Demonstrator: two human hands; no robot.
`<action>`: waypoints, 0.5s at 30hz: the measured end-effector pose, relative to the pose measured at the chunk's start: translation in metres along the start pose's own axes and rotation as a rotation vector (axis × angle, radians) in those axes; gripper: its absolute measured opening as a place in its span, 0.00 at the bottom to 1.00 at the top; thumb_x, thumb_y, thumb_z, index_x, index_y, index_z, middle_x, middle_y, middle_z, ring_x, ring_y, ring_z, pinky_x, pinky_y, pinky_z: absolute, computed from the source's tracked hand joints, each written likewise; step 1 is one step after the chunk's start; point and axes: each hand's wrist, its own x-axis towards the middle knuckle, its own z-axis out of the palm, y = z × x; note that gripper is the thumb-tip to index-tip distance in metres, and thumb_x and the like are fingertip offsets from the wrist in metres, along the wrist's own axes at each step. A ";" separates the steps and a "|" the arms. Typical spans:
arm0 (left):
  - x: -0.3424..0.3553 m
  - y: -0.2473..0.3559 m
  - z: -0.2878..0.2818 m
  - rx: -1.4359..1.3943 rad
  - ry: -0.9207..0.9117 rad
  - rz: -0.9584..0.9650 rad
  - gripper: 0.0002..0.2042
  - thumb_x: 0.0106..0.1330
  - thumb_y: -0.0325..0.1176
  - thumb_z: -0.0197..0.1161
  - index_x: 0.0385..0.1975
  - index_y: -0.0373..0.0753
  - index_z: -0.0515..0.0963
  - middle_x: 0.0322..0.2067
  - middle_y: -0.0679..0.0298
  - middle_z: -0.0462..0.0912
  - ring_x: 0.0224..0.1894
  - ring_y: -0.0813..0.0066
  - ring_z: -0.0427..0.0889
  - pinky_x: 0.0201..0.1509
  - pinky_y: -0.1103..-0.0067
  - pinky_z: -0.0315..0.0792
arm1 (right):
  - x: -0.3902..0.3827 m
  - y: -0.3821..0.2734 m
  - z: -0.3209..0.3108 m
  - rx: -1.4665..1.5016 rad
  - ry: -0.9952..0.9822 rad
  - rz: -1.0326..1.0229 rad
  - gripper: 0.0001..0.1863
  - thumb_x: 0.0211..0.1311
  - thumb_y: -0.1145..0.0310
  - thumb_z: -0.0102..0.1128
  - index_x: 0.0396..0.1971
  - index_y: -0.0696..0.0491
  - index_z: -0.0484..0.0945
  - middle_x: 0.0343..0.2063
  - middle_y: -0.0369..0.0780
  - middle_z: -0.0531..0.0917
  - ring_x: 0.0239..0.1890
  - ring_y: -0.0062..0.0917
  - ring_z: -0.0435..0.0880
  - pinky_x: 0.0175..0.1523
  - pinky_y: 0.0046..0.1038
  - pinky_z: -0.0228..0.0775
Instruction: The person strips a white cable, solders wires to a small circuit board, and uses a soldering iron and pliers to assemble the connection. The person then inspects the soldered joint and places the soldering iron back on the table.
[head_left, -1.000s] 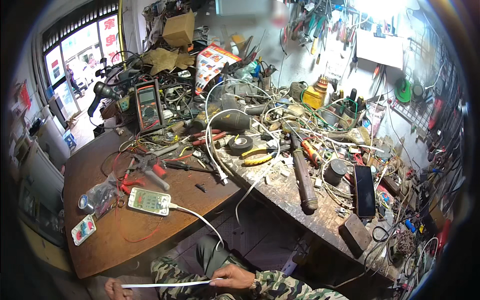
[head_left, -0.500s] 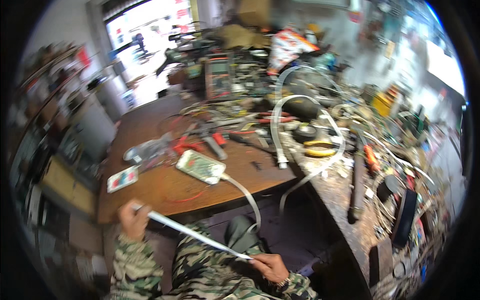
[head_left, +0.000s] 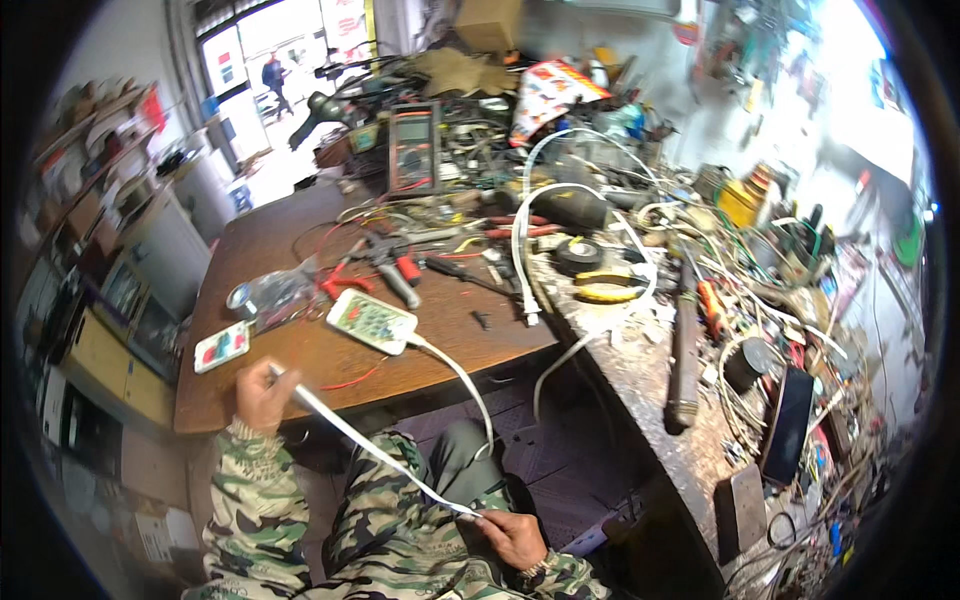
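Observation:
A white cord (head_left: 370, 445) is stretched slantwise above my lap. My left hand (head_left: 263, 395) closes on its upper end at the table's front edge, and my right hand (head_left: 514, 539) pinches its lower end over my thigh. Ahead on the brown table (head_left: 250, 265) lies a white case with a green circuit board (head_left: 371, 321), and its white lead runs off the front edge. Beside it, close to my left hand, sits a smaller white case part (head_left: 221, 347) with red and green bits. I cannot tell whether the held cord joins that lead.
Behind the cases are a plastic bag (head_left: 285, 295), red-handled pliers (head_left: 385, 265) and a screwdriver (head_left: 470, 274). A multimeter (head_left: 414, 150) stands at the back. On the cluttered right bench lie a looped white cable (head_left: 521, 240), yellow-handled pliers (head_left: 606, 287), a hammer (head_left: 683, 350) and a phone (head_left: 788, 425).
The view has shifted slightly, moving the whole scene a little left, and is sharper. Both hands keep their hold on the stretched white cord.

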 end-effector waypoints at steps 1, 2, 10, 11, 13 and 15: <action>0.000 -0.002 -0.001 0.013 0.020 0.042 0.13 0.66 0.37 0.68 0.24 0.39 0.75 0.21 0.73 0.77 0.22 0.89 0.71 0.26 0.86 0.63 | 0.002 -0.007 -0.001 0.010 -0.043 0.020 0.10 0.64 0.70 0.64 0.41 0.58 0.84 0.27 0.51 0.84 0.29 0.42 0.86 0.33 0.32 0.75; 0.005 -0.004 0.002 0.019 0.016 0.045 0.13 0.67 0.38 0.68 0.23 0.40 0.74 0.21 0.74 0.76 0.22 0.90 0.70 0.25 0.86 0.62 | 0.002 -0.009 -0.002 0.034 -0.023 0.001 0.10 0.65 0.70 0.63 0.41 0.59 0.83 0.28 0.50 0.84 0.30 0.41 0.87 0.33 0.32 0.76; 0.011 -0.001 0.006 -0.150 0.108 0.001 0.14 0.69 0.40 0.66 0.26 0.42 0.72 0.20 0.77 0.71 0.20 0.92 0.65 0.23 0.86 0.57 | -0.004 -0.008 -0.018 0.027 0.046 0.008 0.09 0.65 0.71 0.63 0.42 0.60 0.84 0.26 0.46 0.85 0.28 0.26 0.86 0.34 0.27 0.75; 0.008 0.000 0.003 -0.189 0.131 -0.013 0.13 0.70 0.40 0.66 0.26 0.43 0.72 0.20 0.77 0.71 0.20 0.92 0.65 0.22 0.86 0.56 | -0.003 -0.010 -0.020 0.030 0.050 0.002 0.09 0.65 0.71 0.63 0.41 0.60 0.84 0.26 0.46 0.85 0.28 0.25 0.86 0.34 0.26 0.75; 0.005 -0.010 0.001 -0.126 0.221 -0.010 0.11 0.71 0.39 0.63 0.27 0.44 0.72 0.21 0.78 0.69 0.22 0.91 0.64 0.24 0.85 0.56 | -0.007 -0.003 -0.020 0.063 0.094 -0.032 0.09 0.66 0.72 0.62 0.41 0.60 0.84 0.24 0.43 0.85 0.25 0.19 0.84 0.32 0.24 0.74; 0.013 -0.021 0.000 -0.044 0.198 0.007 0.13 0.71 0.41 0.62 0.26 0.43 0.72 0.21 0.77 0.68 0.23 0.88 0.66 0.23 0.82 0.60 | -0.007 -0.019 -0.031 0.060 0.088 0.073 0.09 0.64 0.70 0.63 0.39 0.59 0.85 0.29 0.48 0.86 0.31 0.34 0.88 0.36 0.30 0.77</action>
